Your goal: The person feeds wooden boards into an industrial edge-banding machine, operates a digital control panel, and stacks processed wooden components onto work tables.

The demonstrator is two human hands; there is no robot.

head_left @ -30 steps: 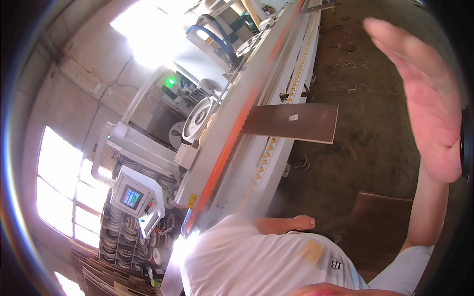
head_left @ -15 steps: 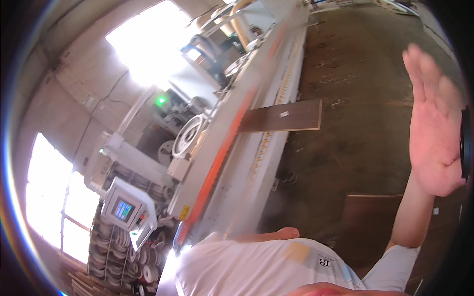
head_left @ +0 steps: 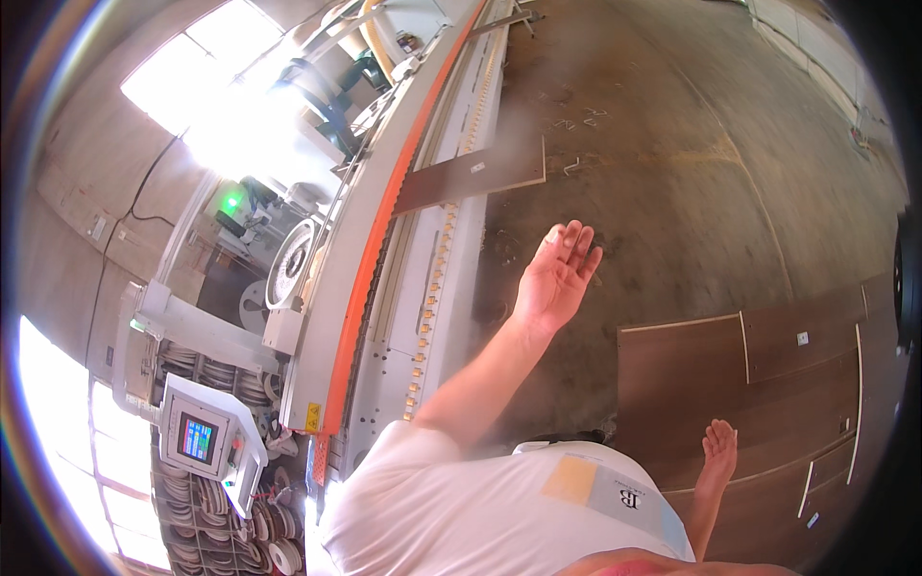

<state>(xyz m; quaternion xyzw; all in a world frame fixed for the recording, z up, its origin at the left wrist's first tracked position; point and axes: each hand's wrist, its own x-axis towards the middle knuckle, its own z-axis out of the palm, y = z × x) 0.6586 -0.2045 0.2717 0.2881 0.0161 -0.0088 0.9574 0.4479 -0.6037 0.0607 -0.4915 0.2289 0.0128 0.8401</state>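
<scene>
My left hand (head_left: 557, 278) reaches forward in mid-air with nothing in it, its fingers slightly bent and parted. It is nearest to a dark brown board (head_left: 499, 171), which lies across the machine's rail and juts out over the floor side. A small white label sits on this board. Low at my right side, my right hand (head_left: 718, 456) is open and holds nothing. Beyond and beneath it in the picture lie several dark brown boards (head_left: 682, 374), some with small labels and pale edges.
A long machine with an orange strip (head_left: 348, 355) and a row of yellowish rollers (head_left: 420, 357) runs along my left. Its control panel (head_left: 197, 437) has a lit screen. Behind it are racks of edging rolls (head_left: 206, 499). Brown floor (head_left: 653, 211) stretches ahead, with scraps on it.
My left hand has come up from near my waist and stretched forward. My right hand has dropped from high at the right to beside my body. The view has shifted, showing more boards.
</scene>
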